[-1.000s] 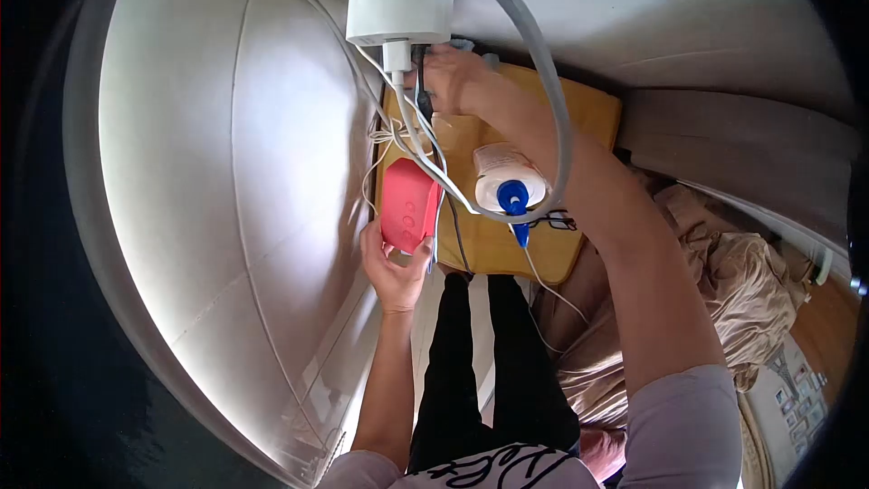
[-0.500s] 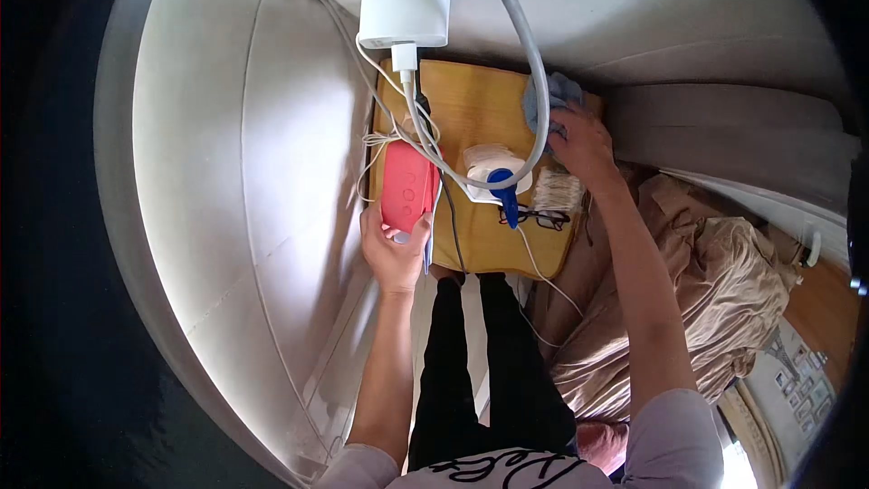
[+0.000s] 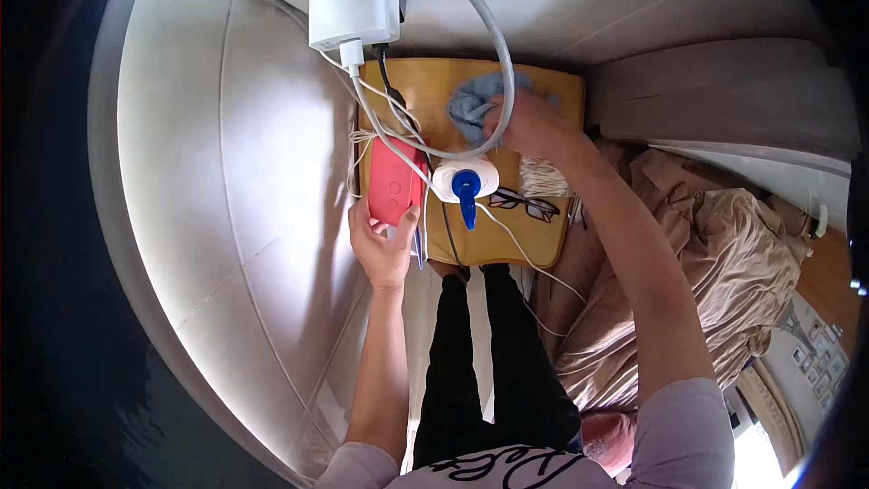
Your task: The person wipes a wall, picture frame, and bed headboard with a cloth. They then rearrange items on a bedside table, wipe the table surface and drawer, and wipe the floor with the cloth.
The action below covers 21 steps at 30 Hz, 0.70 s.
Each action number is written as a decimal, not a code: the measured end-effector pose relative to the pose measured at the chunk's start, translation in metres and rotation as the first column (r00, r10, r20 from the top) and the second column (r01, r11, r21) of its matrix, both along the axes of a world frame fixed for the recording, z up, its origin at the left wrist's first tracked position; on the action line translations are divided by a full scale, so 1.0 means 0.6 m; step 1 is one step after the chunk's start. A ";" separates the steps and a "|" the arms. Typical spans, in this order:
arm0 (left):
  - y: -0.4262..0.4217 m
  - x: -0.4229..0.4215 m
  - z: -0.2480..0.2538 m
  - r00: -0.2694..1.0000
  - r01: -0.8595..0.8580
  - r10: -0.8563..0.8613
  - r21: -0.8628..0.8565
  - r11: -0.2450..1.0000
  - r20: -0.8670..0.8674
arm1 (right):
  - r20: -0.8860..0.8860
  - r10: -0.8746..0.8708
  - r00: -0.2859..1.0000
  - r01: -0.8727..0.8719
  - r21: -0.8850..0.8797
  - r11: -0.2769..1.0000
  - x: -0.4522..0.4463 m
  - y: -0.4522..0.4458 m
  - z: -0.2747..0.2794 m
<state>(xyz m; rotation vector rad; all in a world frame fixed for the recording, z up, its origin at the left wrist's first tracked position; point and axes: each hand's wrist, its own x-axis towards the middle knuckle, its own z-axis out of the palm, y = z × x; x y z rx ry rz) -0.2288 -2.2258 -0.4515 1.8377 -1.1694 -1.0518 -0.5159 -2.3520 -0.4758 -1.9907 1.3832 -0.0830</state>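
Observation:
My left hand (image 3: 380, 249) is closed around the lower end of a coral-red box-shaped object (image 3: 393, 183) with round marks on its face, at the left side of a yellow wooden tabletop (image 3: 412, 77). A crumpled blue-grey cloth (image 3: 472, 107) lies on the far part of that top, under the fingers of my right hand (image 3: 534, 125). Motion smears this hand somewhat, but its fingers appear bent onto the cloth. Just nearer than the cloth stands a white bottle (image 3: 444, 179) with a blue pump head (image 3: 466, 185).
A white charger (image 3: 351, 7) hangs in front, and a thick grey cable loop (image 3: 496, 32) crosses over the tabletop. Black-framed glasses (image 3: 525, 206) and a bundle of white strands (image 3: 543, 177) lie at the right. Brown fabric (image 3: 670, 263) is heaped beyond the edge.
My right hand has moved the cloth leftward from the far right corner across the tabletop. My left hand still holds the red object. The whole view has shifted slightly.

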 end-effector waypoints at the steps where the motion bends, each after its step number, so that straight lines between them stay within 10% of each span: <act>1: 0.007 0.002 -0.004 1.000 0.004 -0.004 -0.004 1.000 -0.004 | 0.003 -0.045 0.999 0.045 0.081 0.996 -0.012 0.003 0.002; 10: 0.056 0.036 -0.010 0.964 -0.194 0.192 0.009 0.981 -0.183 | -0.405 -0.045 0.913 0.096 0.106 0.990 0.052 -0.060 0.102; 12: 0.054 0.032 -0.017 0.959 -0.219 0.210 -0.026 0.975 -0.193 | 0.120 -0.010 0.993 0.032 -0.185 0.982 0.078 -0.080 0.050; 16: 0.041 0.016 0.006 0.962 -0.220 0.213 -0.022 0.975 -0.169 | 0.418 0.114 0.901 0.018 -0.300 0.954 0.152 -0.090 -0.062; 19: 0.043 0.019 -0.004 0.985 -0.166 0.165 -0.024 0.986 -0.060 | 0.036 0.152 0.988 -0.150 -0.039 0.988 0.136 -0.102 -0.009; 21: 0.034 0.012 -0.007 0.991 -0.134 0.133 -0.025 0.991 -0.025 | 0.320 -0.075 0.944 0.080 -0.001 0.997 0.090 -0.073 -0.038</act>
